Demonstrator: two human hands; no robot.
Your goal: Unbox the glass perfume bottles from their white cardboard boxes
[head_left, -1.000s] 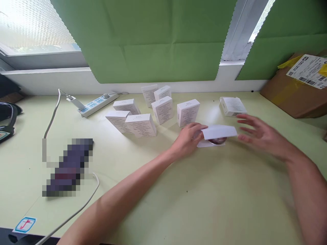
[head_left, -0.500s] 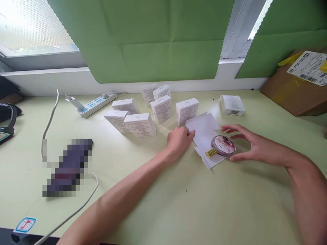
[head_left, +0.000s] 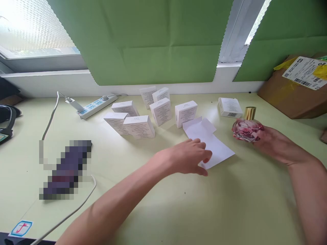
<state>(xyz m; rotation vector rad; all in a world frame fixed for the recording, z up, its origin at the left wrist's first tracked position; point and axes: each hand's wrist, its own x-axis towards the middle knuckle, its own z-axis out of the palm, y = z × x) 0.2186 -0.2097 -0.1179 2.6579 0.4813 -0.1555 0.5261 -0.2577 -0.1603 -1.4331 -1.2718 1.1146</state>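
One bottle [head_left: 245,131] is resting, at the frame's right, in your right grip [head_left: 274,143], clasped by its edge; your left grip [head_left: 187,156] is hanging half-curled, empty, by the paper [head_left: 217,149]. You're risking a drop if that edge hold slips.

pink-flowered round glass bottle [head_left: 246,130], gold cylindrical cap [head_left: 249,113], plain white paper sheet [head_left: 217,149], pale yellow-green table [head_left: 230,207], green hanging cloth [head_left: 153,61]

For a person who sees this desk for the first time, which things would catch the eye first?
Probably the pink bottle with its gold cap, held upright in the right hand on the picture's right. Next might come the large green sheet hanging behind the desk, then the white boxes standing in a group toward its far edge.
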